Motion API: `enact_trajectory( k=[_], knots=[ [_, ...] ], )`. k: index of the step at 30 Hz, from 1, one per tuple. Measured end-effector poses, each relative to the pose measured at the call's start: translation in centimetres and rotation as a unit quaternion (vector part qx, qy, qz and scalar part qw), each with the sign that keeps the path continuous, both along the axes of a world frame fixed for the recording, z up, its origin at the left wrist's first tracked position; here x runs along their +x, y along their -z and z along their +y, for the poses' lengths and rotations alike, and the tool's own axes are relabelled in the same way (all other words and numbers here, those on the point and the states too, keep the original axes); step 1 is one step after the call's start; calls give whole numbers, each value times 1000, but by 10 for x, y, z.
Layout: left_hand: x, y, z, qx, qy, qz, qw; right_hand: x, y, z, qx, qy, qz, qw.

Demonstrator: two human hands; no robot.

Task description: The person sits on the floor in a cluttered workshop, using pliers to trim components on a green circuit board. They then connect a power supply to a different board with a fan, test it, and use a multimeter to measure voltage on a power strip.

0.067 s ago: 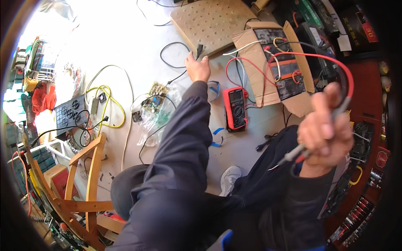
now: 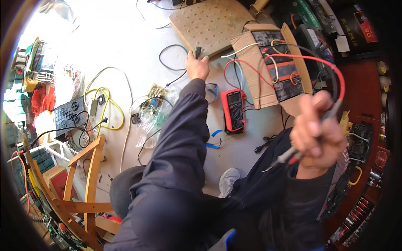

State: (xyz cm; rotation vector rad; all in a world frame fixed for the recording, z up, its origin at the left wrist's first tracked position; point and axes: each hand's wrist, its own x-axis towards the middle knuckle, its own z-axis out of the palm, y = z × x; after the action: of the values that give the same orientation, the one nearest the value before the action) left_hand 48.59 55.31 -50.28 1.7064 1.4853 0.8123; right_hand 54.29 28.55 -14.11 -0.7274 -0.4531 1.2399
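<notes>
Pale concrete floor [image 2: 125, 37], sunlit and strewn with cables, a yellow wire [image 2: 109, 104], a bagged circuit board [image 2: 154, 104], a wooden frame [image 2: 90, 175]. Red multimeter [image 2: 233, 109] lying face up beside a cardboard tray [image 2: 251, 71] of batteries. Left hand [image 2: 197, 67] stretched far forward, fingers curled around a small black plug [image 2: 198, 52] at the edge of a perforated board [image 2: 209, 23]. Right hand [image 2: 320, 134] raised close, fist closed on two test probes [image 2: 289, 155], long axes slanting down-left, tips blurred. Probe handles hidden inside the fist.
</notes>
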Motion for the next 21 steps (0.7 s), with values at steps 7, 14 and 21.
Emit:
enact_trajectory(
  k=[7, 14, 21],
  knots=[
    [-5, 0, 12, 26, 112, 33, 993, -18, 29, -12, -37, 88, -8, 995],
    [-54, -71, 12, -223, 354, -53, 907, -11, 80, 11, -117, 158, -78, 977],
    [-102, -160, -14, -219, 463, 48, 857, 24, 83, 30, 50, 190, 133, 972]
  ],
)
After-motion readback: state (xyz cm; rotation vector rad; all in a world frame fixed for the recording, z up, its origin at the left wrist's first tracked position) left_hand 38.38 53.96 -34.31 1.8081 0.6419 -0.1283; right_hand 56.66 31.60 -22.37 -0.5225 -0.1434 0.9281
